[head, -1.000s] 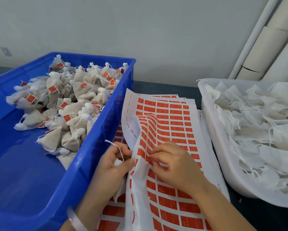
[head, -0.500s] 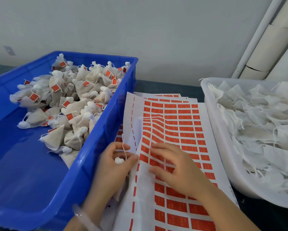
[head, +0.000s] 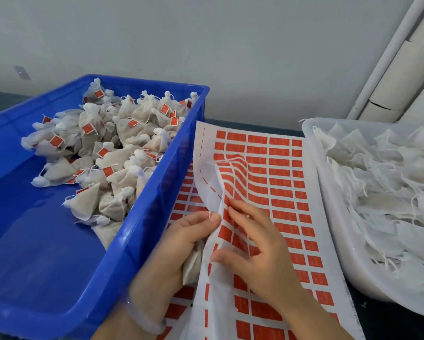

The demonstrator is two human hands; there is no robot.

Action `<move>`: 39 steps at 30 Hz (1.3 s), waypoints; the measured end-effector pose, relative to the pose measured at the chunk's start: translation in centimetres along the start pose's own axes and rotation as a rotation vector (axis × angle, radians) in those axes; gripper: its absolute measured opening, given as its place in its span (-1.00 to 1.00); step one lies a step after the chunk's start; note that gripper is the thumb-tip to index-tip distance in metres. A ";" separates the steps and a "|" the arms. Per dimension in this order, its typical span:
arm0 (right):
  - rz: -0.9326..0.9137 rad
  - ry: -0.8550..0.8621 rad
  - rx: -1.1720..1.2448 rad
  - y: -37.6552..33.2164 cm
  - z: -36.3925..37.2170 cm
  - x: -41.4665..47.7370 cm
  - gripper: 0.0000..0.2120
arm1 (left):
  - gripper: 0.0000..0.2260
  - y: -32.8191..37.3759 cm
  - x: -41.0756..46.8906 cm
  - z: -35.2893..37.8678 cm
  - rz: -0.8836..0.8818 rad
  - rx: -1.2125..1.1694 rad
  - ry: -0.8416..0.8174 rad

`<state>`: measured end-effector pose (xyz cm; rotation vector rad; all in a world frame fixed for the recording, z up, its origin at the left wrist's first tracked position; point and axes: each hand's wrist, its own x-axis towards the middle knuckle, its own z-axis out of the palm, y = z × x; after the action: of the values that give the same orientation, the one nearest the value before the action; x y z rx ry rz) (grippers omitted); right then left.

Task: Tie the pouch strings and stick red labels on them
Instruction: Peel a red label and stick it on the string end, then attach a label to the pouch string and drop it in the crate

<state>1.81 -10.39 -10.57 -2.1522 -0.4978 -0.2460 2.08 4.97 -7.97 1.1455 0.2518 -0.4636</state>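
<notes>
A sheet of red labels (head: 274,173) lies between two bins, its left edge curled up. My left hand (head: 179,246) grips a white filled pouch (head: 193,262) under that raised edge, and its thumb and forefinger pinch the sheet's edge or the pouch string there; which one, I cannot tell. My right hand (head: 252,244) lies on the sheet with its fingertips on a red label near the left thumb. Tied pouches with red labels (head: 112,153) are heaped in the blue bin (head: 152,217).
A white tub (head: 348,271) at the right holds several loose white pouches with trailing strings (head: 387,182). More label sheets (head: 184,200) lie under the top one. A grey wall stands behind, with pale pipes (head: 389,60) at the upper right.
My left hand has moved to the sheet's curled edge and the string loop above it is gone from sight. My right fingers have shifted up toward the left thumb. The camera has moved closer.
</notes>
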 end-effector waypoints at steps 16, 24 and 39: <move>-0.122 0.140 0.212 -3.2 -2.4 0.3 -0.77 | -0.86 1.8 -2.6 2.4 0.211 -0.002 -0.019; -0.094 -0.001 0.176 -3.0 -2.8 0.6 -0.86 | -0.88 1.6 -2.5 2.5 0.241 0.083 0.082; -0.034 -0.244 0.047 -2.2 -3.4 1.6 -0.88 | -0.88 1.5 -2.0 2.0 0.168 0.251 0.143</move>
<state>2.33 -11.55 -6.46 -2.1402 -0.6726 0.0114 0.94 4.07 -5.14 1.4360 0.2232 -0.2693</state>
